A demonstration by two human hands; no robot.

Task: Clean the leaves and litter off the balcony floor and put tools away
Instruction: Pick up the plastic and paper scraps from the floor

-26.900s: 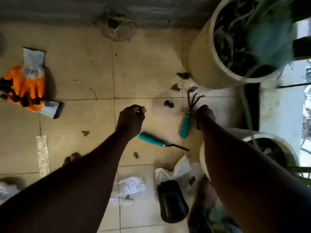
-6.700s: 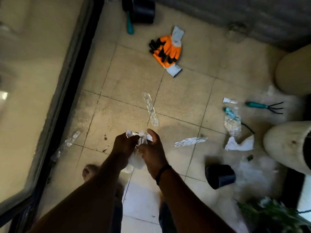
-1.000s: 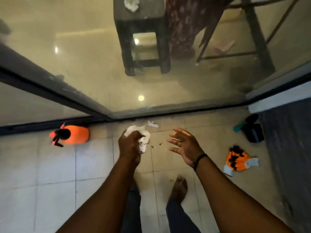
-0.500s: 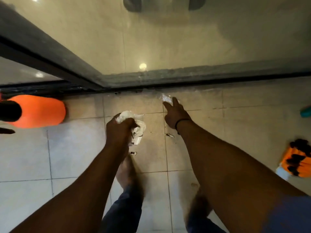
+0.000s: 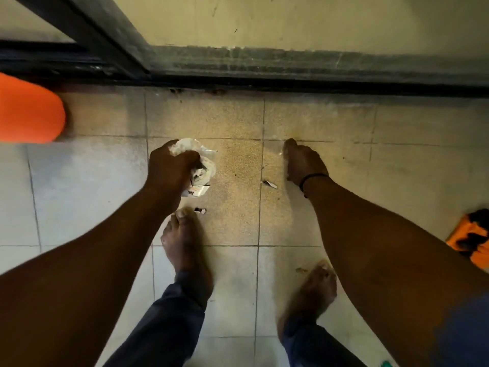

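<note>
Gripping a crumpled wad of white plastic and paper litter, the left hand is curled into a fist just left of centre. The wad is creased and glossy, bulging out at 3 o'clock from the fist, with a flat white printed scrap hanging at its lower edge. The right hand reaches down to the beige tiled balcony floor at 3 o'clock from the wad; its fingers point toward 12 o'clock, and a trace of clear wrap shows at their tips, but whether they pinch it cannot be told. Between the two hands lies a small torn scrap. Another tiny scrap sits by the toes of the bare left foot. At 9 o'clock is a rounded orange plastic object; at 4 o'clock, an orange and black glove.
</note>
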